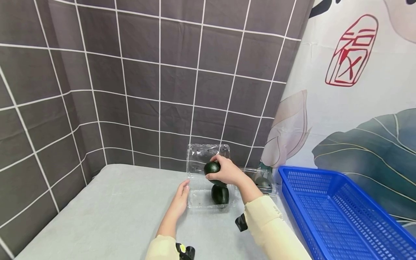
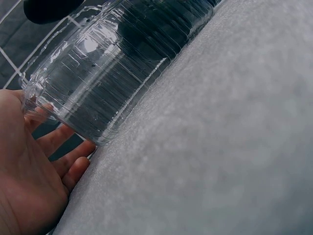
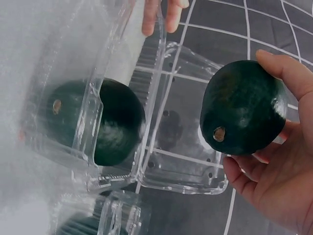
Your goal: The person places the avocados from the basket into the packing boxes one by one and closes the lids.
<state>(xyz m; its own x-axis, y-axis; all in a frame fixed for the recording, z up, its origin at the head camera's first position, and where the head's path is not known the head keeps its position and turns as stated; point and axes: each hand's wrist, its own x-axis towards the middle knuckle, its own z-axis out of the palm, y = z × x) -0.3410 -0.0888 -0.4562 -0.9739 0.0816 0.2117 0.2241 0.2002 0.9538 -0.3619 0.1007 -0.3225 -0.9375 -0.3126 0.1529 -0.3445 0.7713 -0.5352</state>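
Note:
In the right wrist view my right hand (image 3: 288, 161) holds a dark green avocado (image 3: 242, 107), thumb on one side and fingers on the other, its brown stem end showing. The head view has this hand above a clear plastic clamshell box (image 1: 199, 196), whose lid (image 1: 208, 151) stands raised at the back. Another avocado (image 1: 220, 195) lies in the right part of the box. At the box's left wall, my left hand (image 2: 29, 166) rests its fairly straight fingers beside and against the plastic, palm toward it.
Right of the box stands a second clear box (image 1: 268, 182) with a dark green fruit inside. A blue plastic basket (image 1: 292, 209) sits farther right. The pale cloth-covered table (image 1: 97, 216) meets a grey gridded curtain (image 1: 175, 83) behind.

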